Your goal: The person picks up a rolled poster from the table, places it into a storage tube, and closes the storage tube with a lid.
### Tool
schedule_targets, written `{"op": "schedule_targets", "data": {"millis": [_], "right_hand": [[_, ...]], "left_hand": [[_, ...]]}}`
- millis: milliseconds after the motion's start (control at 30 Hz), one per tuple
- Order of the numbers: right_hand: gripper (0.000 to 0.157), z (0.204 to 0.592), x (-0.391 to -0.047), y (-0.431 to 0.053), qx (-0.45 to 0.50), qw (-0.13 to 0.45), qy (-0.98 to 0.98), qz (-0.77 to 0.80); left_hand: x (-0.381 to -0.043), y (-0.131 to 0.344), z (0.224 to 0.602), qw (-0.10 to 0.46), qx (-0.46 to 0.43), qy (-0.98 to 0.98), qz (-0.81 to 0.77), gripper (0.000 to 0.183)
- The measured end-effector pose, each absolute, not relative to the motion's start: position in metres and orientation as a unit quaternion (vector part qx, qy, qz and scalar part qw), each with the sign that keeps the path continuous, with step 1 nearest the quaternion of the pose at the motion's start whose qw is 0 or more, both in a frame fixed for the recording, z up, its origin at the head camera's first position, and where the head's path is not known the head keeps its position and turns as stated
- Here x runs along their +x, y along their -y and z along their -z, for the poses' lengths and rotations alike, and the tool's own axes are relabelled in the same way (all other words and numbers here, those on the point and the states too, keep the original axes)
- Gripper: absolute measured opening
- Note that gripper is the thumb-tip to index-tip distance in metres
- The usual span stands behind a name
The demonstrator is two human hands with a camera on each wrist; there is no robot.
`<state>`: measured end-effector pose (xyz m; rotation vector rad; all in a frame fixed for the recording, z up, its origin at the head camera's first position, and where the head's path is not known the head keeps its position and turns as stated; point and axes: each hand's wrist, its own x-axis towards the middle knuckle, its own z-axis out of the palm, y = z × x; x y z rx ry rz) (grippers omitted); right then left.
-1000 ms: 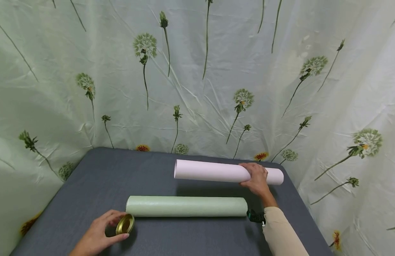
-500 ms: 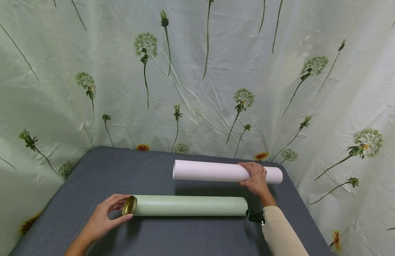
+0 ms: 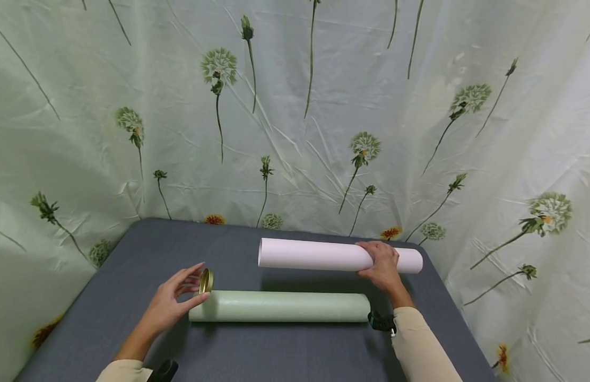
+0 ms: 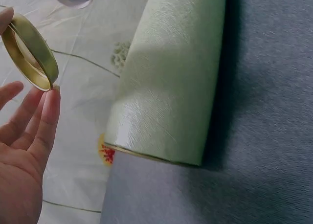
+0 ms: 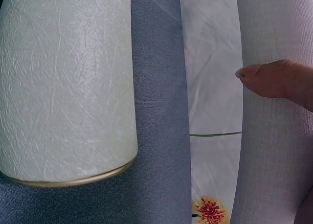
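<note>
My left hand (image 3: 162,309) pinches a round gold metal lid (image 3: 206,281) between thumb and fingertips, held on edge above the left end of the pale green tube (image 3: 285,306). In the left wrist view the lid (image 4: 43,50) shows its shallow rim, apart from the tube's gold-edged end. The green tube lies sideways on the grey table (image 3: 257,350). My right hand (image 3: 383,268) grips a pale pink roll (image 3: 314,254) near its right end, raised above the table behind the green tube. Its left end looks hollow.
A white curtain (image 3: 285,132) printed with dandelions hangs around the back and sides of the table. Dark straps sit at both wrists, with the right strap (image 3: 382,322) close to the green tube's right end.
My left hand has moved up and to the right with the lid, passing the green tube's left end, and the lid has turned more edge-on. The right hand and pink roll are nearly still.
</note>
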<state>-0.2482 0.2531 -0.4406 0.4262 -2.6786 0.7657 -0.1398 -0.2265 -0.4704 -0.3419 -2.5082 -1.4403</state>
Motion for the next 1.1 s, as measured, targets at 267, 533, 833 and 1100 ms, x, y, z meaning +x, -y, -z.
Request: {"op": "schedule_targets", "data": {"millis": [267,533,833,1100], "right_hand": [[0.068,0.439,-0.248,-0.252,0.151,0.159,0.936,-0.275],[0.066,0.437,-0.248,-0.252,0.16,0.16,0.939,-0.26],[0.067,0.438,-0.248,-0.251,0.164,0.163,0.936,-0.265],[0.067,0.439,-0.247,-0.251,0.172,0.163,0.934,-0.269]], "left_hand": [[-0.156,0.219,0.465,0.103,-0.139,0.842,0.511,0.054],[-0.169,0.212,0.46,0.077,-0.167,0.791,0.583,0.051],[-0.18,0.2,0.456,0.043,-0.161,0.781,0.602,0.051],[-0.179,0.187,0.455,0.035,-0.149,0.794,0.588,0.055]]}}
